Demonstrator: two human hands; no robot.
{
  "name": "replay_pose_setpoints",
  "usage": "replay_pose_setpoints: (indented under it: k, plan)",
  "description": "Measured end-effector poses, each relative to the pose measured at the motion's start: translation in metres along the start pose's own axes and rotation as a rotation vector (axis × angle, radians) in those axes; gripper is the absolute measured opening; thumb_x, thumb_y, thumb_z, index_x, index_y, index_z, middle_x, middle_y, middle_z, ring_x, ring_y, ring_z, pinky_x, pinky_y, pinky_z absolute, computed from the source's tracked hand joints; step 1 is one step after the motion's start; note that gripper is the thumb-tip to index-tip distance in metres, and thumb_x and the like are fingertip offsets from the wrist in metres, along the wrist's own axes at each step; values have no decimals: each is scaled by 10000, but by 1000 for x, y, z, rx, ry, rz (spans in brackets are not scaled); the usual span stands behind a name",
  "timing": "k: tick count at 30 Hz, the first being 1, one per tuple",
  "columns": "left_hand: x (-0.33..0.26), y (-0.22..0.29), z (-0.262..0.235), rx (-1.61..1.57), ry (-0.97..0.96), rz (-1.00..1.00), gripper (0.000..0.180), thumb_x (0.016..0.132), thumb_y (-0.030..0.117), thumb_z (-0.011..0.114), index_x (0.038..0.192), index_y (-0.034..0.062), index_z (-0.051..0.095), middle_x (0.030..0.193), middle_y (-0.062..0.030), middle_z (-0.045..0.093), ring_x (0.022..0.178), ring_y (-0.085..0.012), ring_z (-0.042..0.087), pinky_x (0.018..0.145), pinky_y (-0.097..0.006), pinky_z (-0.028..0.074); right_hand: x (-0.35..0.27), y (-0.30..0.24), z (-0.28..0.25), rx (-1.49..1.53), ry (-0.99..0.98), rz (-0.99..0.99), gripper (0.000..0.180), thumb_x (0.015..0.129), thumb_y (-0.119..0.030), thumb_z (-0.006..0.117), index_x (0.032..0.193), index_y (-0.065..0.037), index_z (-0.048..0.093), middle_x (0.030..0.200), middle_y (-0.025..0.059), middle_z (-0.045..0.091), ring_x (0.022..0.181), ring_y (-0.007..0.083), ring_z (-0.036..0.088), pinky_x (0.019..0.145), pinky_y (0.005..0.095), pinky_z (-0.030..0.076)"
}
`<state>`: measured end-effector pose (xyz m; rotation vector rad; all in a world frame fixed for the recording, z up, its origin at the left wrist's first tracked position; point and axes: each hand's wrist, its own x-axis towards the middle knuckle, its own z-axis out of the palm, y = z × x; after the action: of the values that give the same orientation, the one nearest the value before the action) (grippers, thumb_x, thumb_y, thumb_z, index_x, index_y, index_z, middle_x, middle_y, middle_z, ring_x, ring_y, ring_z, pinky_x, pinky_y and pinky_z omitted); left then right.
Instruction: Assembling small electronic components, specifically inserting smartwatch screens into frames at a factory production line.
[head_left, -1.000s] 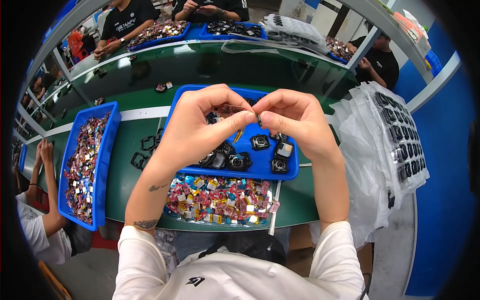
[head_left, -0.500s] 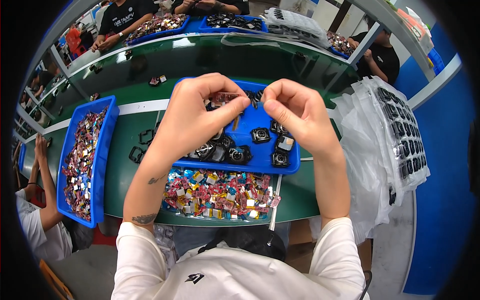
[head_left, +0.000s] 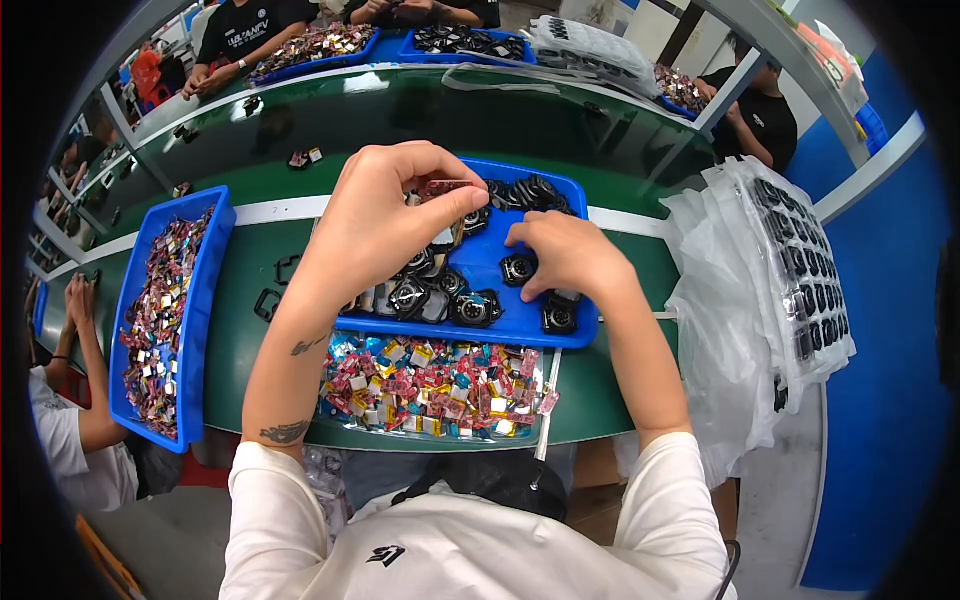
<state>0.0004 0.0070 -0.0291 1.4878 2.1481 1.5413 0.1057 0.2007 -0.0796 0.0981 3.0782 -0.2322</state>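
My left hand [head_left: 390, 220] is closed over the far left part of a blue tray [head_left: 400, 326], pinching a small red circuit board piece [head_left: 444, 187] between thumb and fingers. The palm hides part of that piece. On the tray's right side, my right hand [head_left: 580, 255] is low with fingers spread around a black watch case [head_left: 517, 268]; firm contact cannot be made out. Another watch case [head_left: 559, 315] lies below that hand. More watch cases [head_left: 475, 308] are heaped at the tray's near left, and several black ones [head_left: 535, 192] at its far end.
Closer to me is a clear tray of red, yellow and white small parts [head_left: 430, 390]. A long blue bin [head_left: 190, 400] of similar parts stands left, beside black frames [head_left: 267, 304]. Plastic-wrapped trays of watch cases [head_left: 800, 260] are stacked right. Co-workers [head_left: 245, 35] sit across the green conveyor [head_left: 400, 110].
My right hand has left my left hand and moved down into the tray, its fingers spreading at a watch case. My left hand stays nearly in place, still pinching the red piece.
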Motion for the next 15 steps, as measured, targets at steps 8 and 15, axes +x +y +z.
replay_pose_setpoints:
  k: [8, 15]
  plan:
    - [-4, 8, -7, -165, -44, -14, 132, 812, 85, 673, 842, -42, 654, 784, -33, 616, 727, -75, 567, 664, -210, 448, 10, 3, -10, 806, 109, -180, 255, 739, -122, 670, 932, 41, 636, 799, 81, 659, 746, 134, 628, 706, 282, 511]
    - [-6, 10, -1, -191, 7, -27, 127, 818, 78, 672, 843, -45, 655, 778, -21, 604, 712, -46, 545, 618, -178, 415, -1, -15, -29, 1232, 342, -118, 230, 840, -23, 599, 1057, 53, 589, 855, 82, 637, 700, 112, 625, 654, 231, 537]
